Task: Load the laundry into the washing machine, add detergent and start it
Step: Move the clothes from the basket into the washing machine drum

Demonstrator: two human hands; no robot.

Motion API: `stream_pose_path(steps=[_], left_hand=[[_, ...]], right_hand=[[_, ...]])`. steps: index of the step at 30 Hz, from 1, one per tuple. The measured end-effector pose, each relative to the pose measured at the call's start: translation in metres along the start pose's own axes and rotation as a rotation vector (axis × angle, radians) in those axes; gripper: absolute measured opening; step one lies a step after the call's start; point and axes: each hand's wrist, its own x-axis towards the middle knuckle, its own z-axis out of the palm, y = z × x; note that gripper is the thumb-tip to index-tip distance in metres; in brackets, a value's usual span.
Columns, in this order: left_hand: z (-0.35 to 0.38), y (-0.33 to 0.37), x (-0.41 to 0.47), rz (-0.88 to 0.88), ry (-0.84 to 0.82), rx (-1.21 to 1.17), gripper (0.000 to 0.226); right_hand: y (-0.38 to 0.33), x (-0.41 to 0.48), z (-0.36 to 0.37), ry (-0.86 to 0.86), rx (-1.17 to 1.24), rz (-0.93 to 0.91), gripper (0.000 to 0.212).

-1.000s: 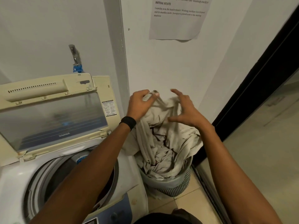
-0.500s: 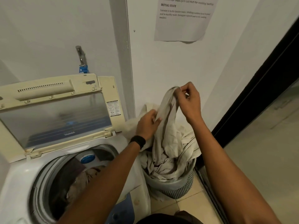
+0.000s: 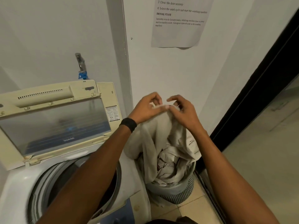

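A wall notice (image 3: 178, 33) is showing "INITIAL STATE" and "Close the door securely". The left hand (image 3: 145, 109) and right hand (image 3: 184, 113) are meeting, each grip pinching the beige cloth (image 3: 153, 143) hanging over the laundry basket (image 3: 171, 189).

Cannot see far into the drum (image 3: 53, 180) of the washing machine (image 3: 19, 188): crossed by the left forearm (image 3: 90, 172), dark inside, contents impossible to tell. Loses the machine's left side and front panel past the picture's edges. Cuts the paper notice (image 3: 178, 34) off at the top (small print under its heading too fine to read whole). Cannot read the label (image 3: 113, 113) on the raised lid (image 3: 55, 123). Blurs at the fingers (image 3: 173, 98) where left hand (image 3: 145, 109) and right hand (image 3: 184, 112) meet on the cloth (image 3: 155, 143), so cannot tell which ones pinch it. Buries the inside of the basket (image 3: 176, 194) under that cloth.
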Motion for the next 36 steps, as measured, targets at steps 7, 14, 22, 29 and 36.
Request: stream_pose_path(steps=[7, 14, 22, 29, 36], left_hand=[[0.024, -0.071, -0.05, -0.209, 0.131, 0.136, 0.037], [0.002, -0.01, -0.016, 0.02, -0.022, 0.039, 0.012], [-0.013, -0.079, -0.054, -0.213, -0.19, 0.187, 0.023], [-0.004, -0.026, -0.039, -0.091, 0.08, -0.03, 0.02], [-0.007, -0.004, -0.014, 0.034, 0.044, -0.074, 0.017]], right_hand=[[0.02, 0.008, -0.032, 0.425, 0.075, 0.216, 0.013], [0.002, 0.003, 0.004, -0.336, -0.057, -0.099, 0.049], [0.011, 0.012, -0.031, 0.265, 0.215, 0.138, 0.026], [0.006, 0.005, -0.005, -0.141, -0.048, -0.004, 0.06], [-0.002, 0.008, 0.019, -0.242, -0.06, -0.093, 0.017]])
